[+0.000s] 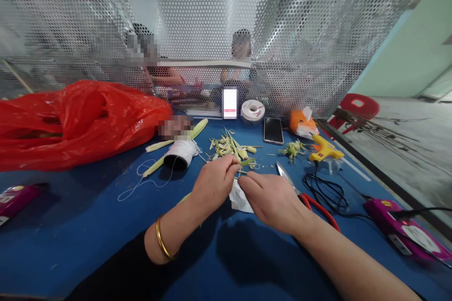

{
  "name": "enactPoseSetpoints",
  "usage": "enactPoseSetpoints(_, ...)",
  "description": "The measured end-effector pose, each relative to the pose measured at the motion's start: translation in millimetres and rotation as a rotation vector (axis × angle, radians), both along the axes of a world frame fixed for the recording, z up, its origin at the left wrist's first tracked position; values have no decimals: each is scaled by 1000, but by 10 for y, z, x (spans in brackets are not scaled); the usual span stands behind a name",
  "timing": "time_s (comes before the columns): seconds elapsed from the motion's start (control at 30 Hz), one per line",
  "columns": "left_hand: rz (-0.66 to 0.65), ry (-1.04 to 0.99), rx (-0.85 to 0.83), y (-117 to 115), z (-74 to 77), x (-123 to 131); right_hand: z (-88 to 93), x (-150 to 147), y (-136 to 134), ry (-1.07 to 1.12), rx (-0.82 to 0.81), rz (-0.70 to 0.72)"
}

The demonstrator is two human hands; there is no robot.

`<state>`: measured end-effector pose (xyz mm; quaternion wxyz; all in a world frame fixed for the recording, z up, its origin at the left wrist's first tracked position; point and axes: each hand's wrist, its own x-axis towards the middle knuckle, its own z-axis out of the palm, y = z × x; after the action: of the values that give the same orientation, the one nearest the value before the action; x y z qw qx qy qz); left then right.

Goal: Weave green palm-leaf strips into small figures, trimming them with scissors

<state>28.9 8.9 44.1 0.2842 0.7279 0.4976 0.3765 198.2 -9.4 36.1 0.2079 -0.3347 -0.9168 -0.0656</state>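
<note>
My left hand (pixel 216 182), with a gold bangle at its wrist, is closed in a pinch near the middle of the blue table. A small green strip (pixel 247 162) shows by its fingertips. Just to the right, my right hand (pixel 270 197) has its fingers pressed together; what they grip is hidden. White paper (pixel 240 197) lies under and between the hands. Beyond them is a pile of green and pale plant scraps (pixel 228 145). A spool of white thread (pixel 181 154) lies on its side at the left, loose thread trailing from it.
Red-handled scissors (pixel 321 209), a yellow glue gun (pixel 325 149), its cable and a purple power strip (pixel 406 230) are on the right. Behind stand a phone (pixel 273 130), tape roll (pixel 253 110) and tissue pack (pixel 303 123). A red bag (pixel 81 124) covers the left. People sit beyond the perforated screen.
</note>
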Motion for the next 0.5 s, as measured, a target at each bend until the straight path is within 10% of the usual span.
enactPoseSetpoints(0.33,-397,198,23,-53,34,18,103,216,219,537,-465,-56)
enactPoseSetpoints(0.5,-398,157,26,-55,146,-18,58,233,371,761,-811,-132)
